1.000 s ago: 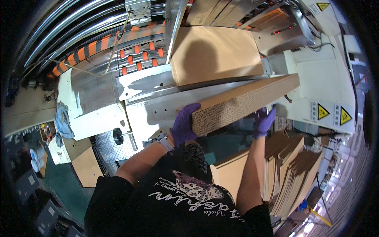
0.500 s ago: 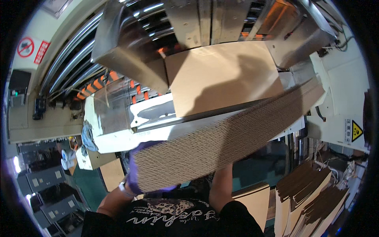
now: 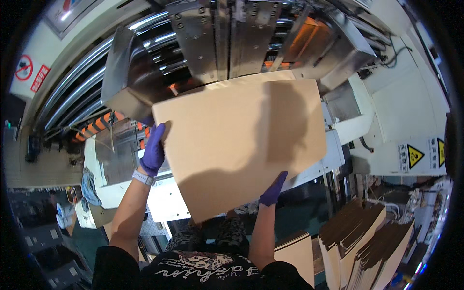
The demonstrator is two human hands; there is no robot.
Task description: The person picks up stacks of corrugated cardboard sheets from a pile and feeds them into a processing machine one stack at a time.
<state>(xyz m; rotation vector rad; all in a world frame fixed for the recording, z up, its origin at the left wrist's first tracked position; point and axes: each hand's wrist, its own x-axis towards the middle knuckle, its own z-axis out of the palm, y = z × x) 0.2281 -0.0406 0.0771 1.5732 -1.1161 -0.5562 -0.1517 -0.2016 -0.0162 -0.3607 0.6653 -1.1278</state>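
A stack of brown corrugated cardboard sheets (image 3: 217,145) lies level in front of me, over the feed bed of a machine. Its broad top face shows, partly in shadow, while its thickness is hidden from here. My left hand (image 3: 154,149), in a purple glove, grips the left edge, with the fingers partly out of sight. At the near edge, toward the right, my right hand (image 3: 273,190) in a matching glove holds the stack with its thumb along the edge and its other fingers underneath. Just beyond, the far edge of another cardboard sheet (image 3: 256,79) peeks out.
Metal guide plates (image 3: 133,79) and a second guide block (image 3: 333,53) flank the bed, with steel rollers (image 3: 82,87) at the far left. More cardboard stacks (image 3: 355,232) stand on the lower right. A blue rag (image 3: 90,186) hangs at the left.
The stack has tipped from standing on edge, corrugated side toward me, to lying flat over the bed. My left hand has moved up and away along its left edge; both hands still hold it.
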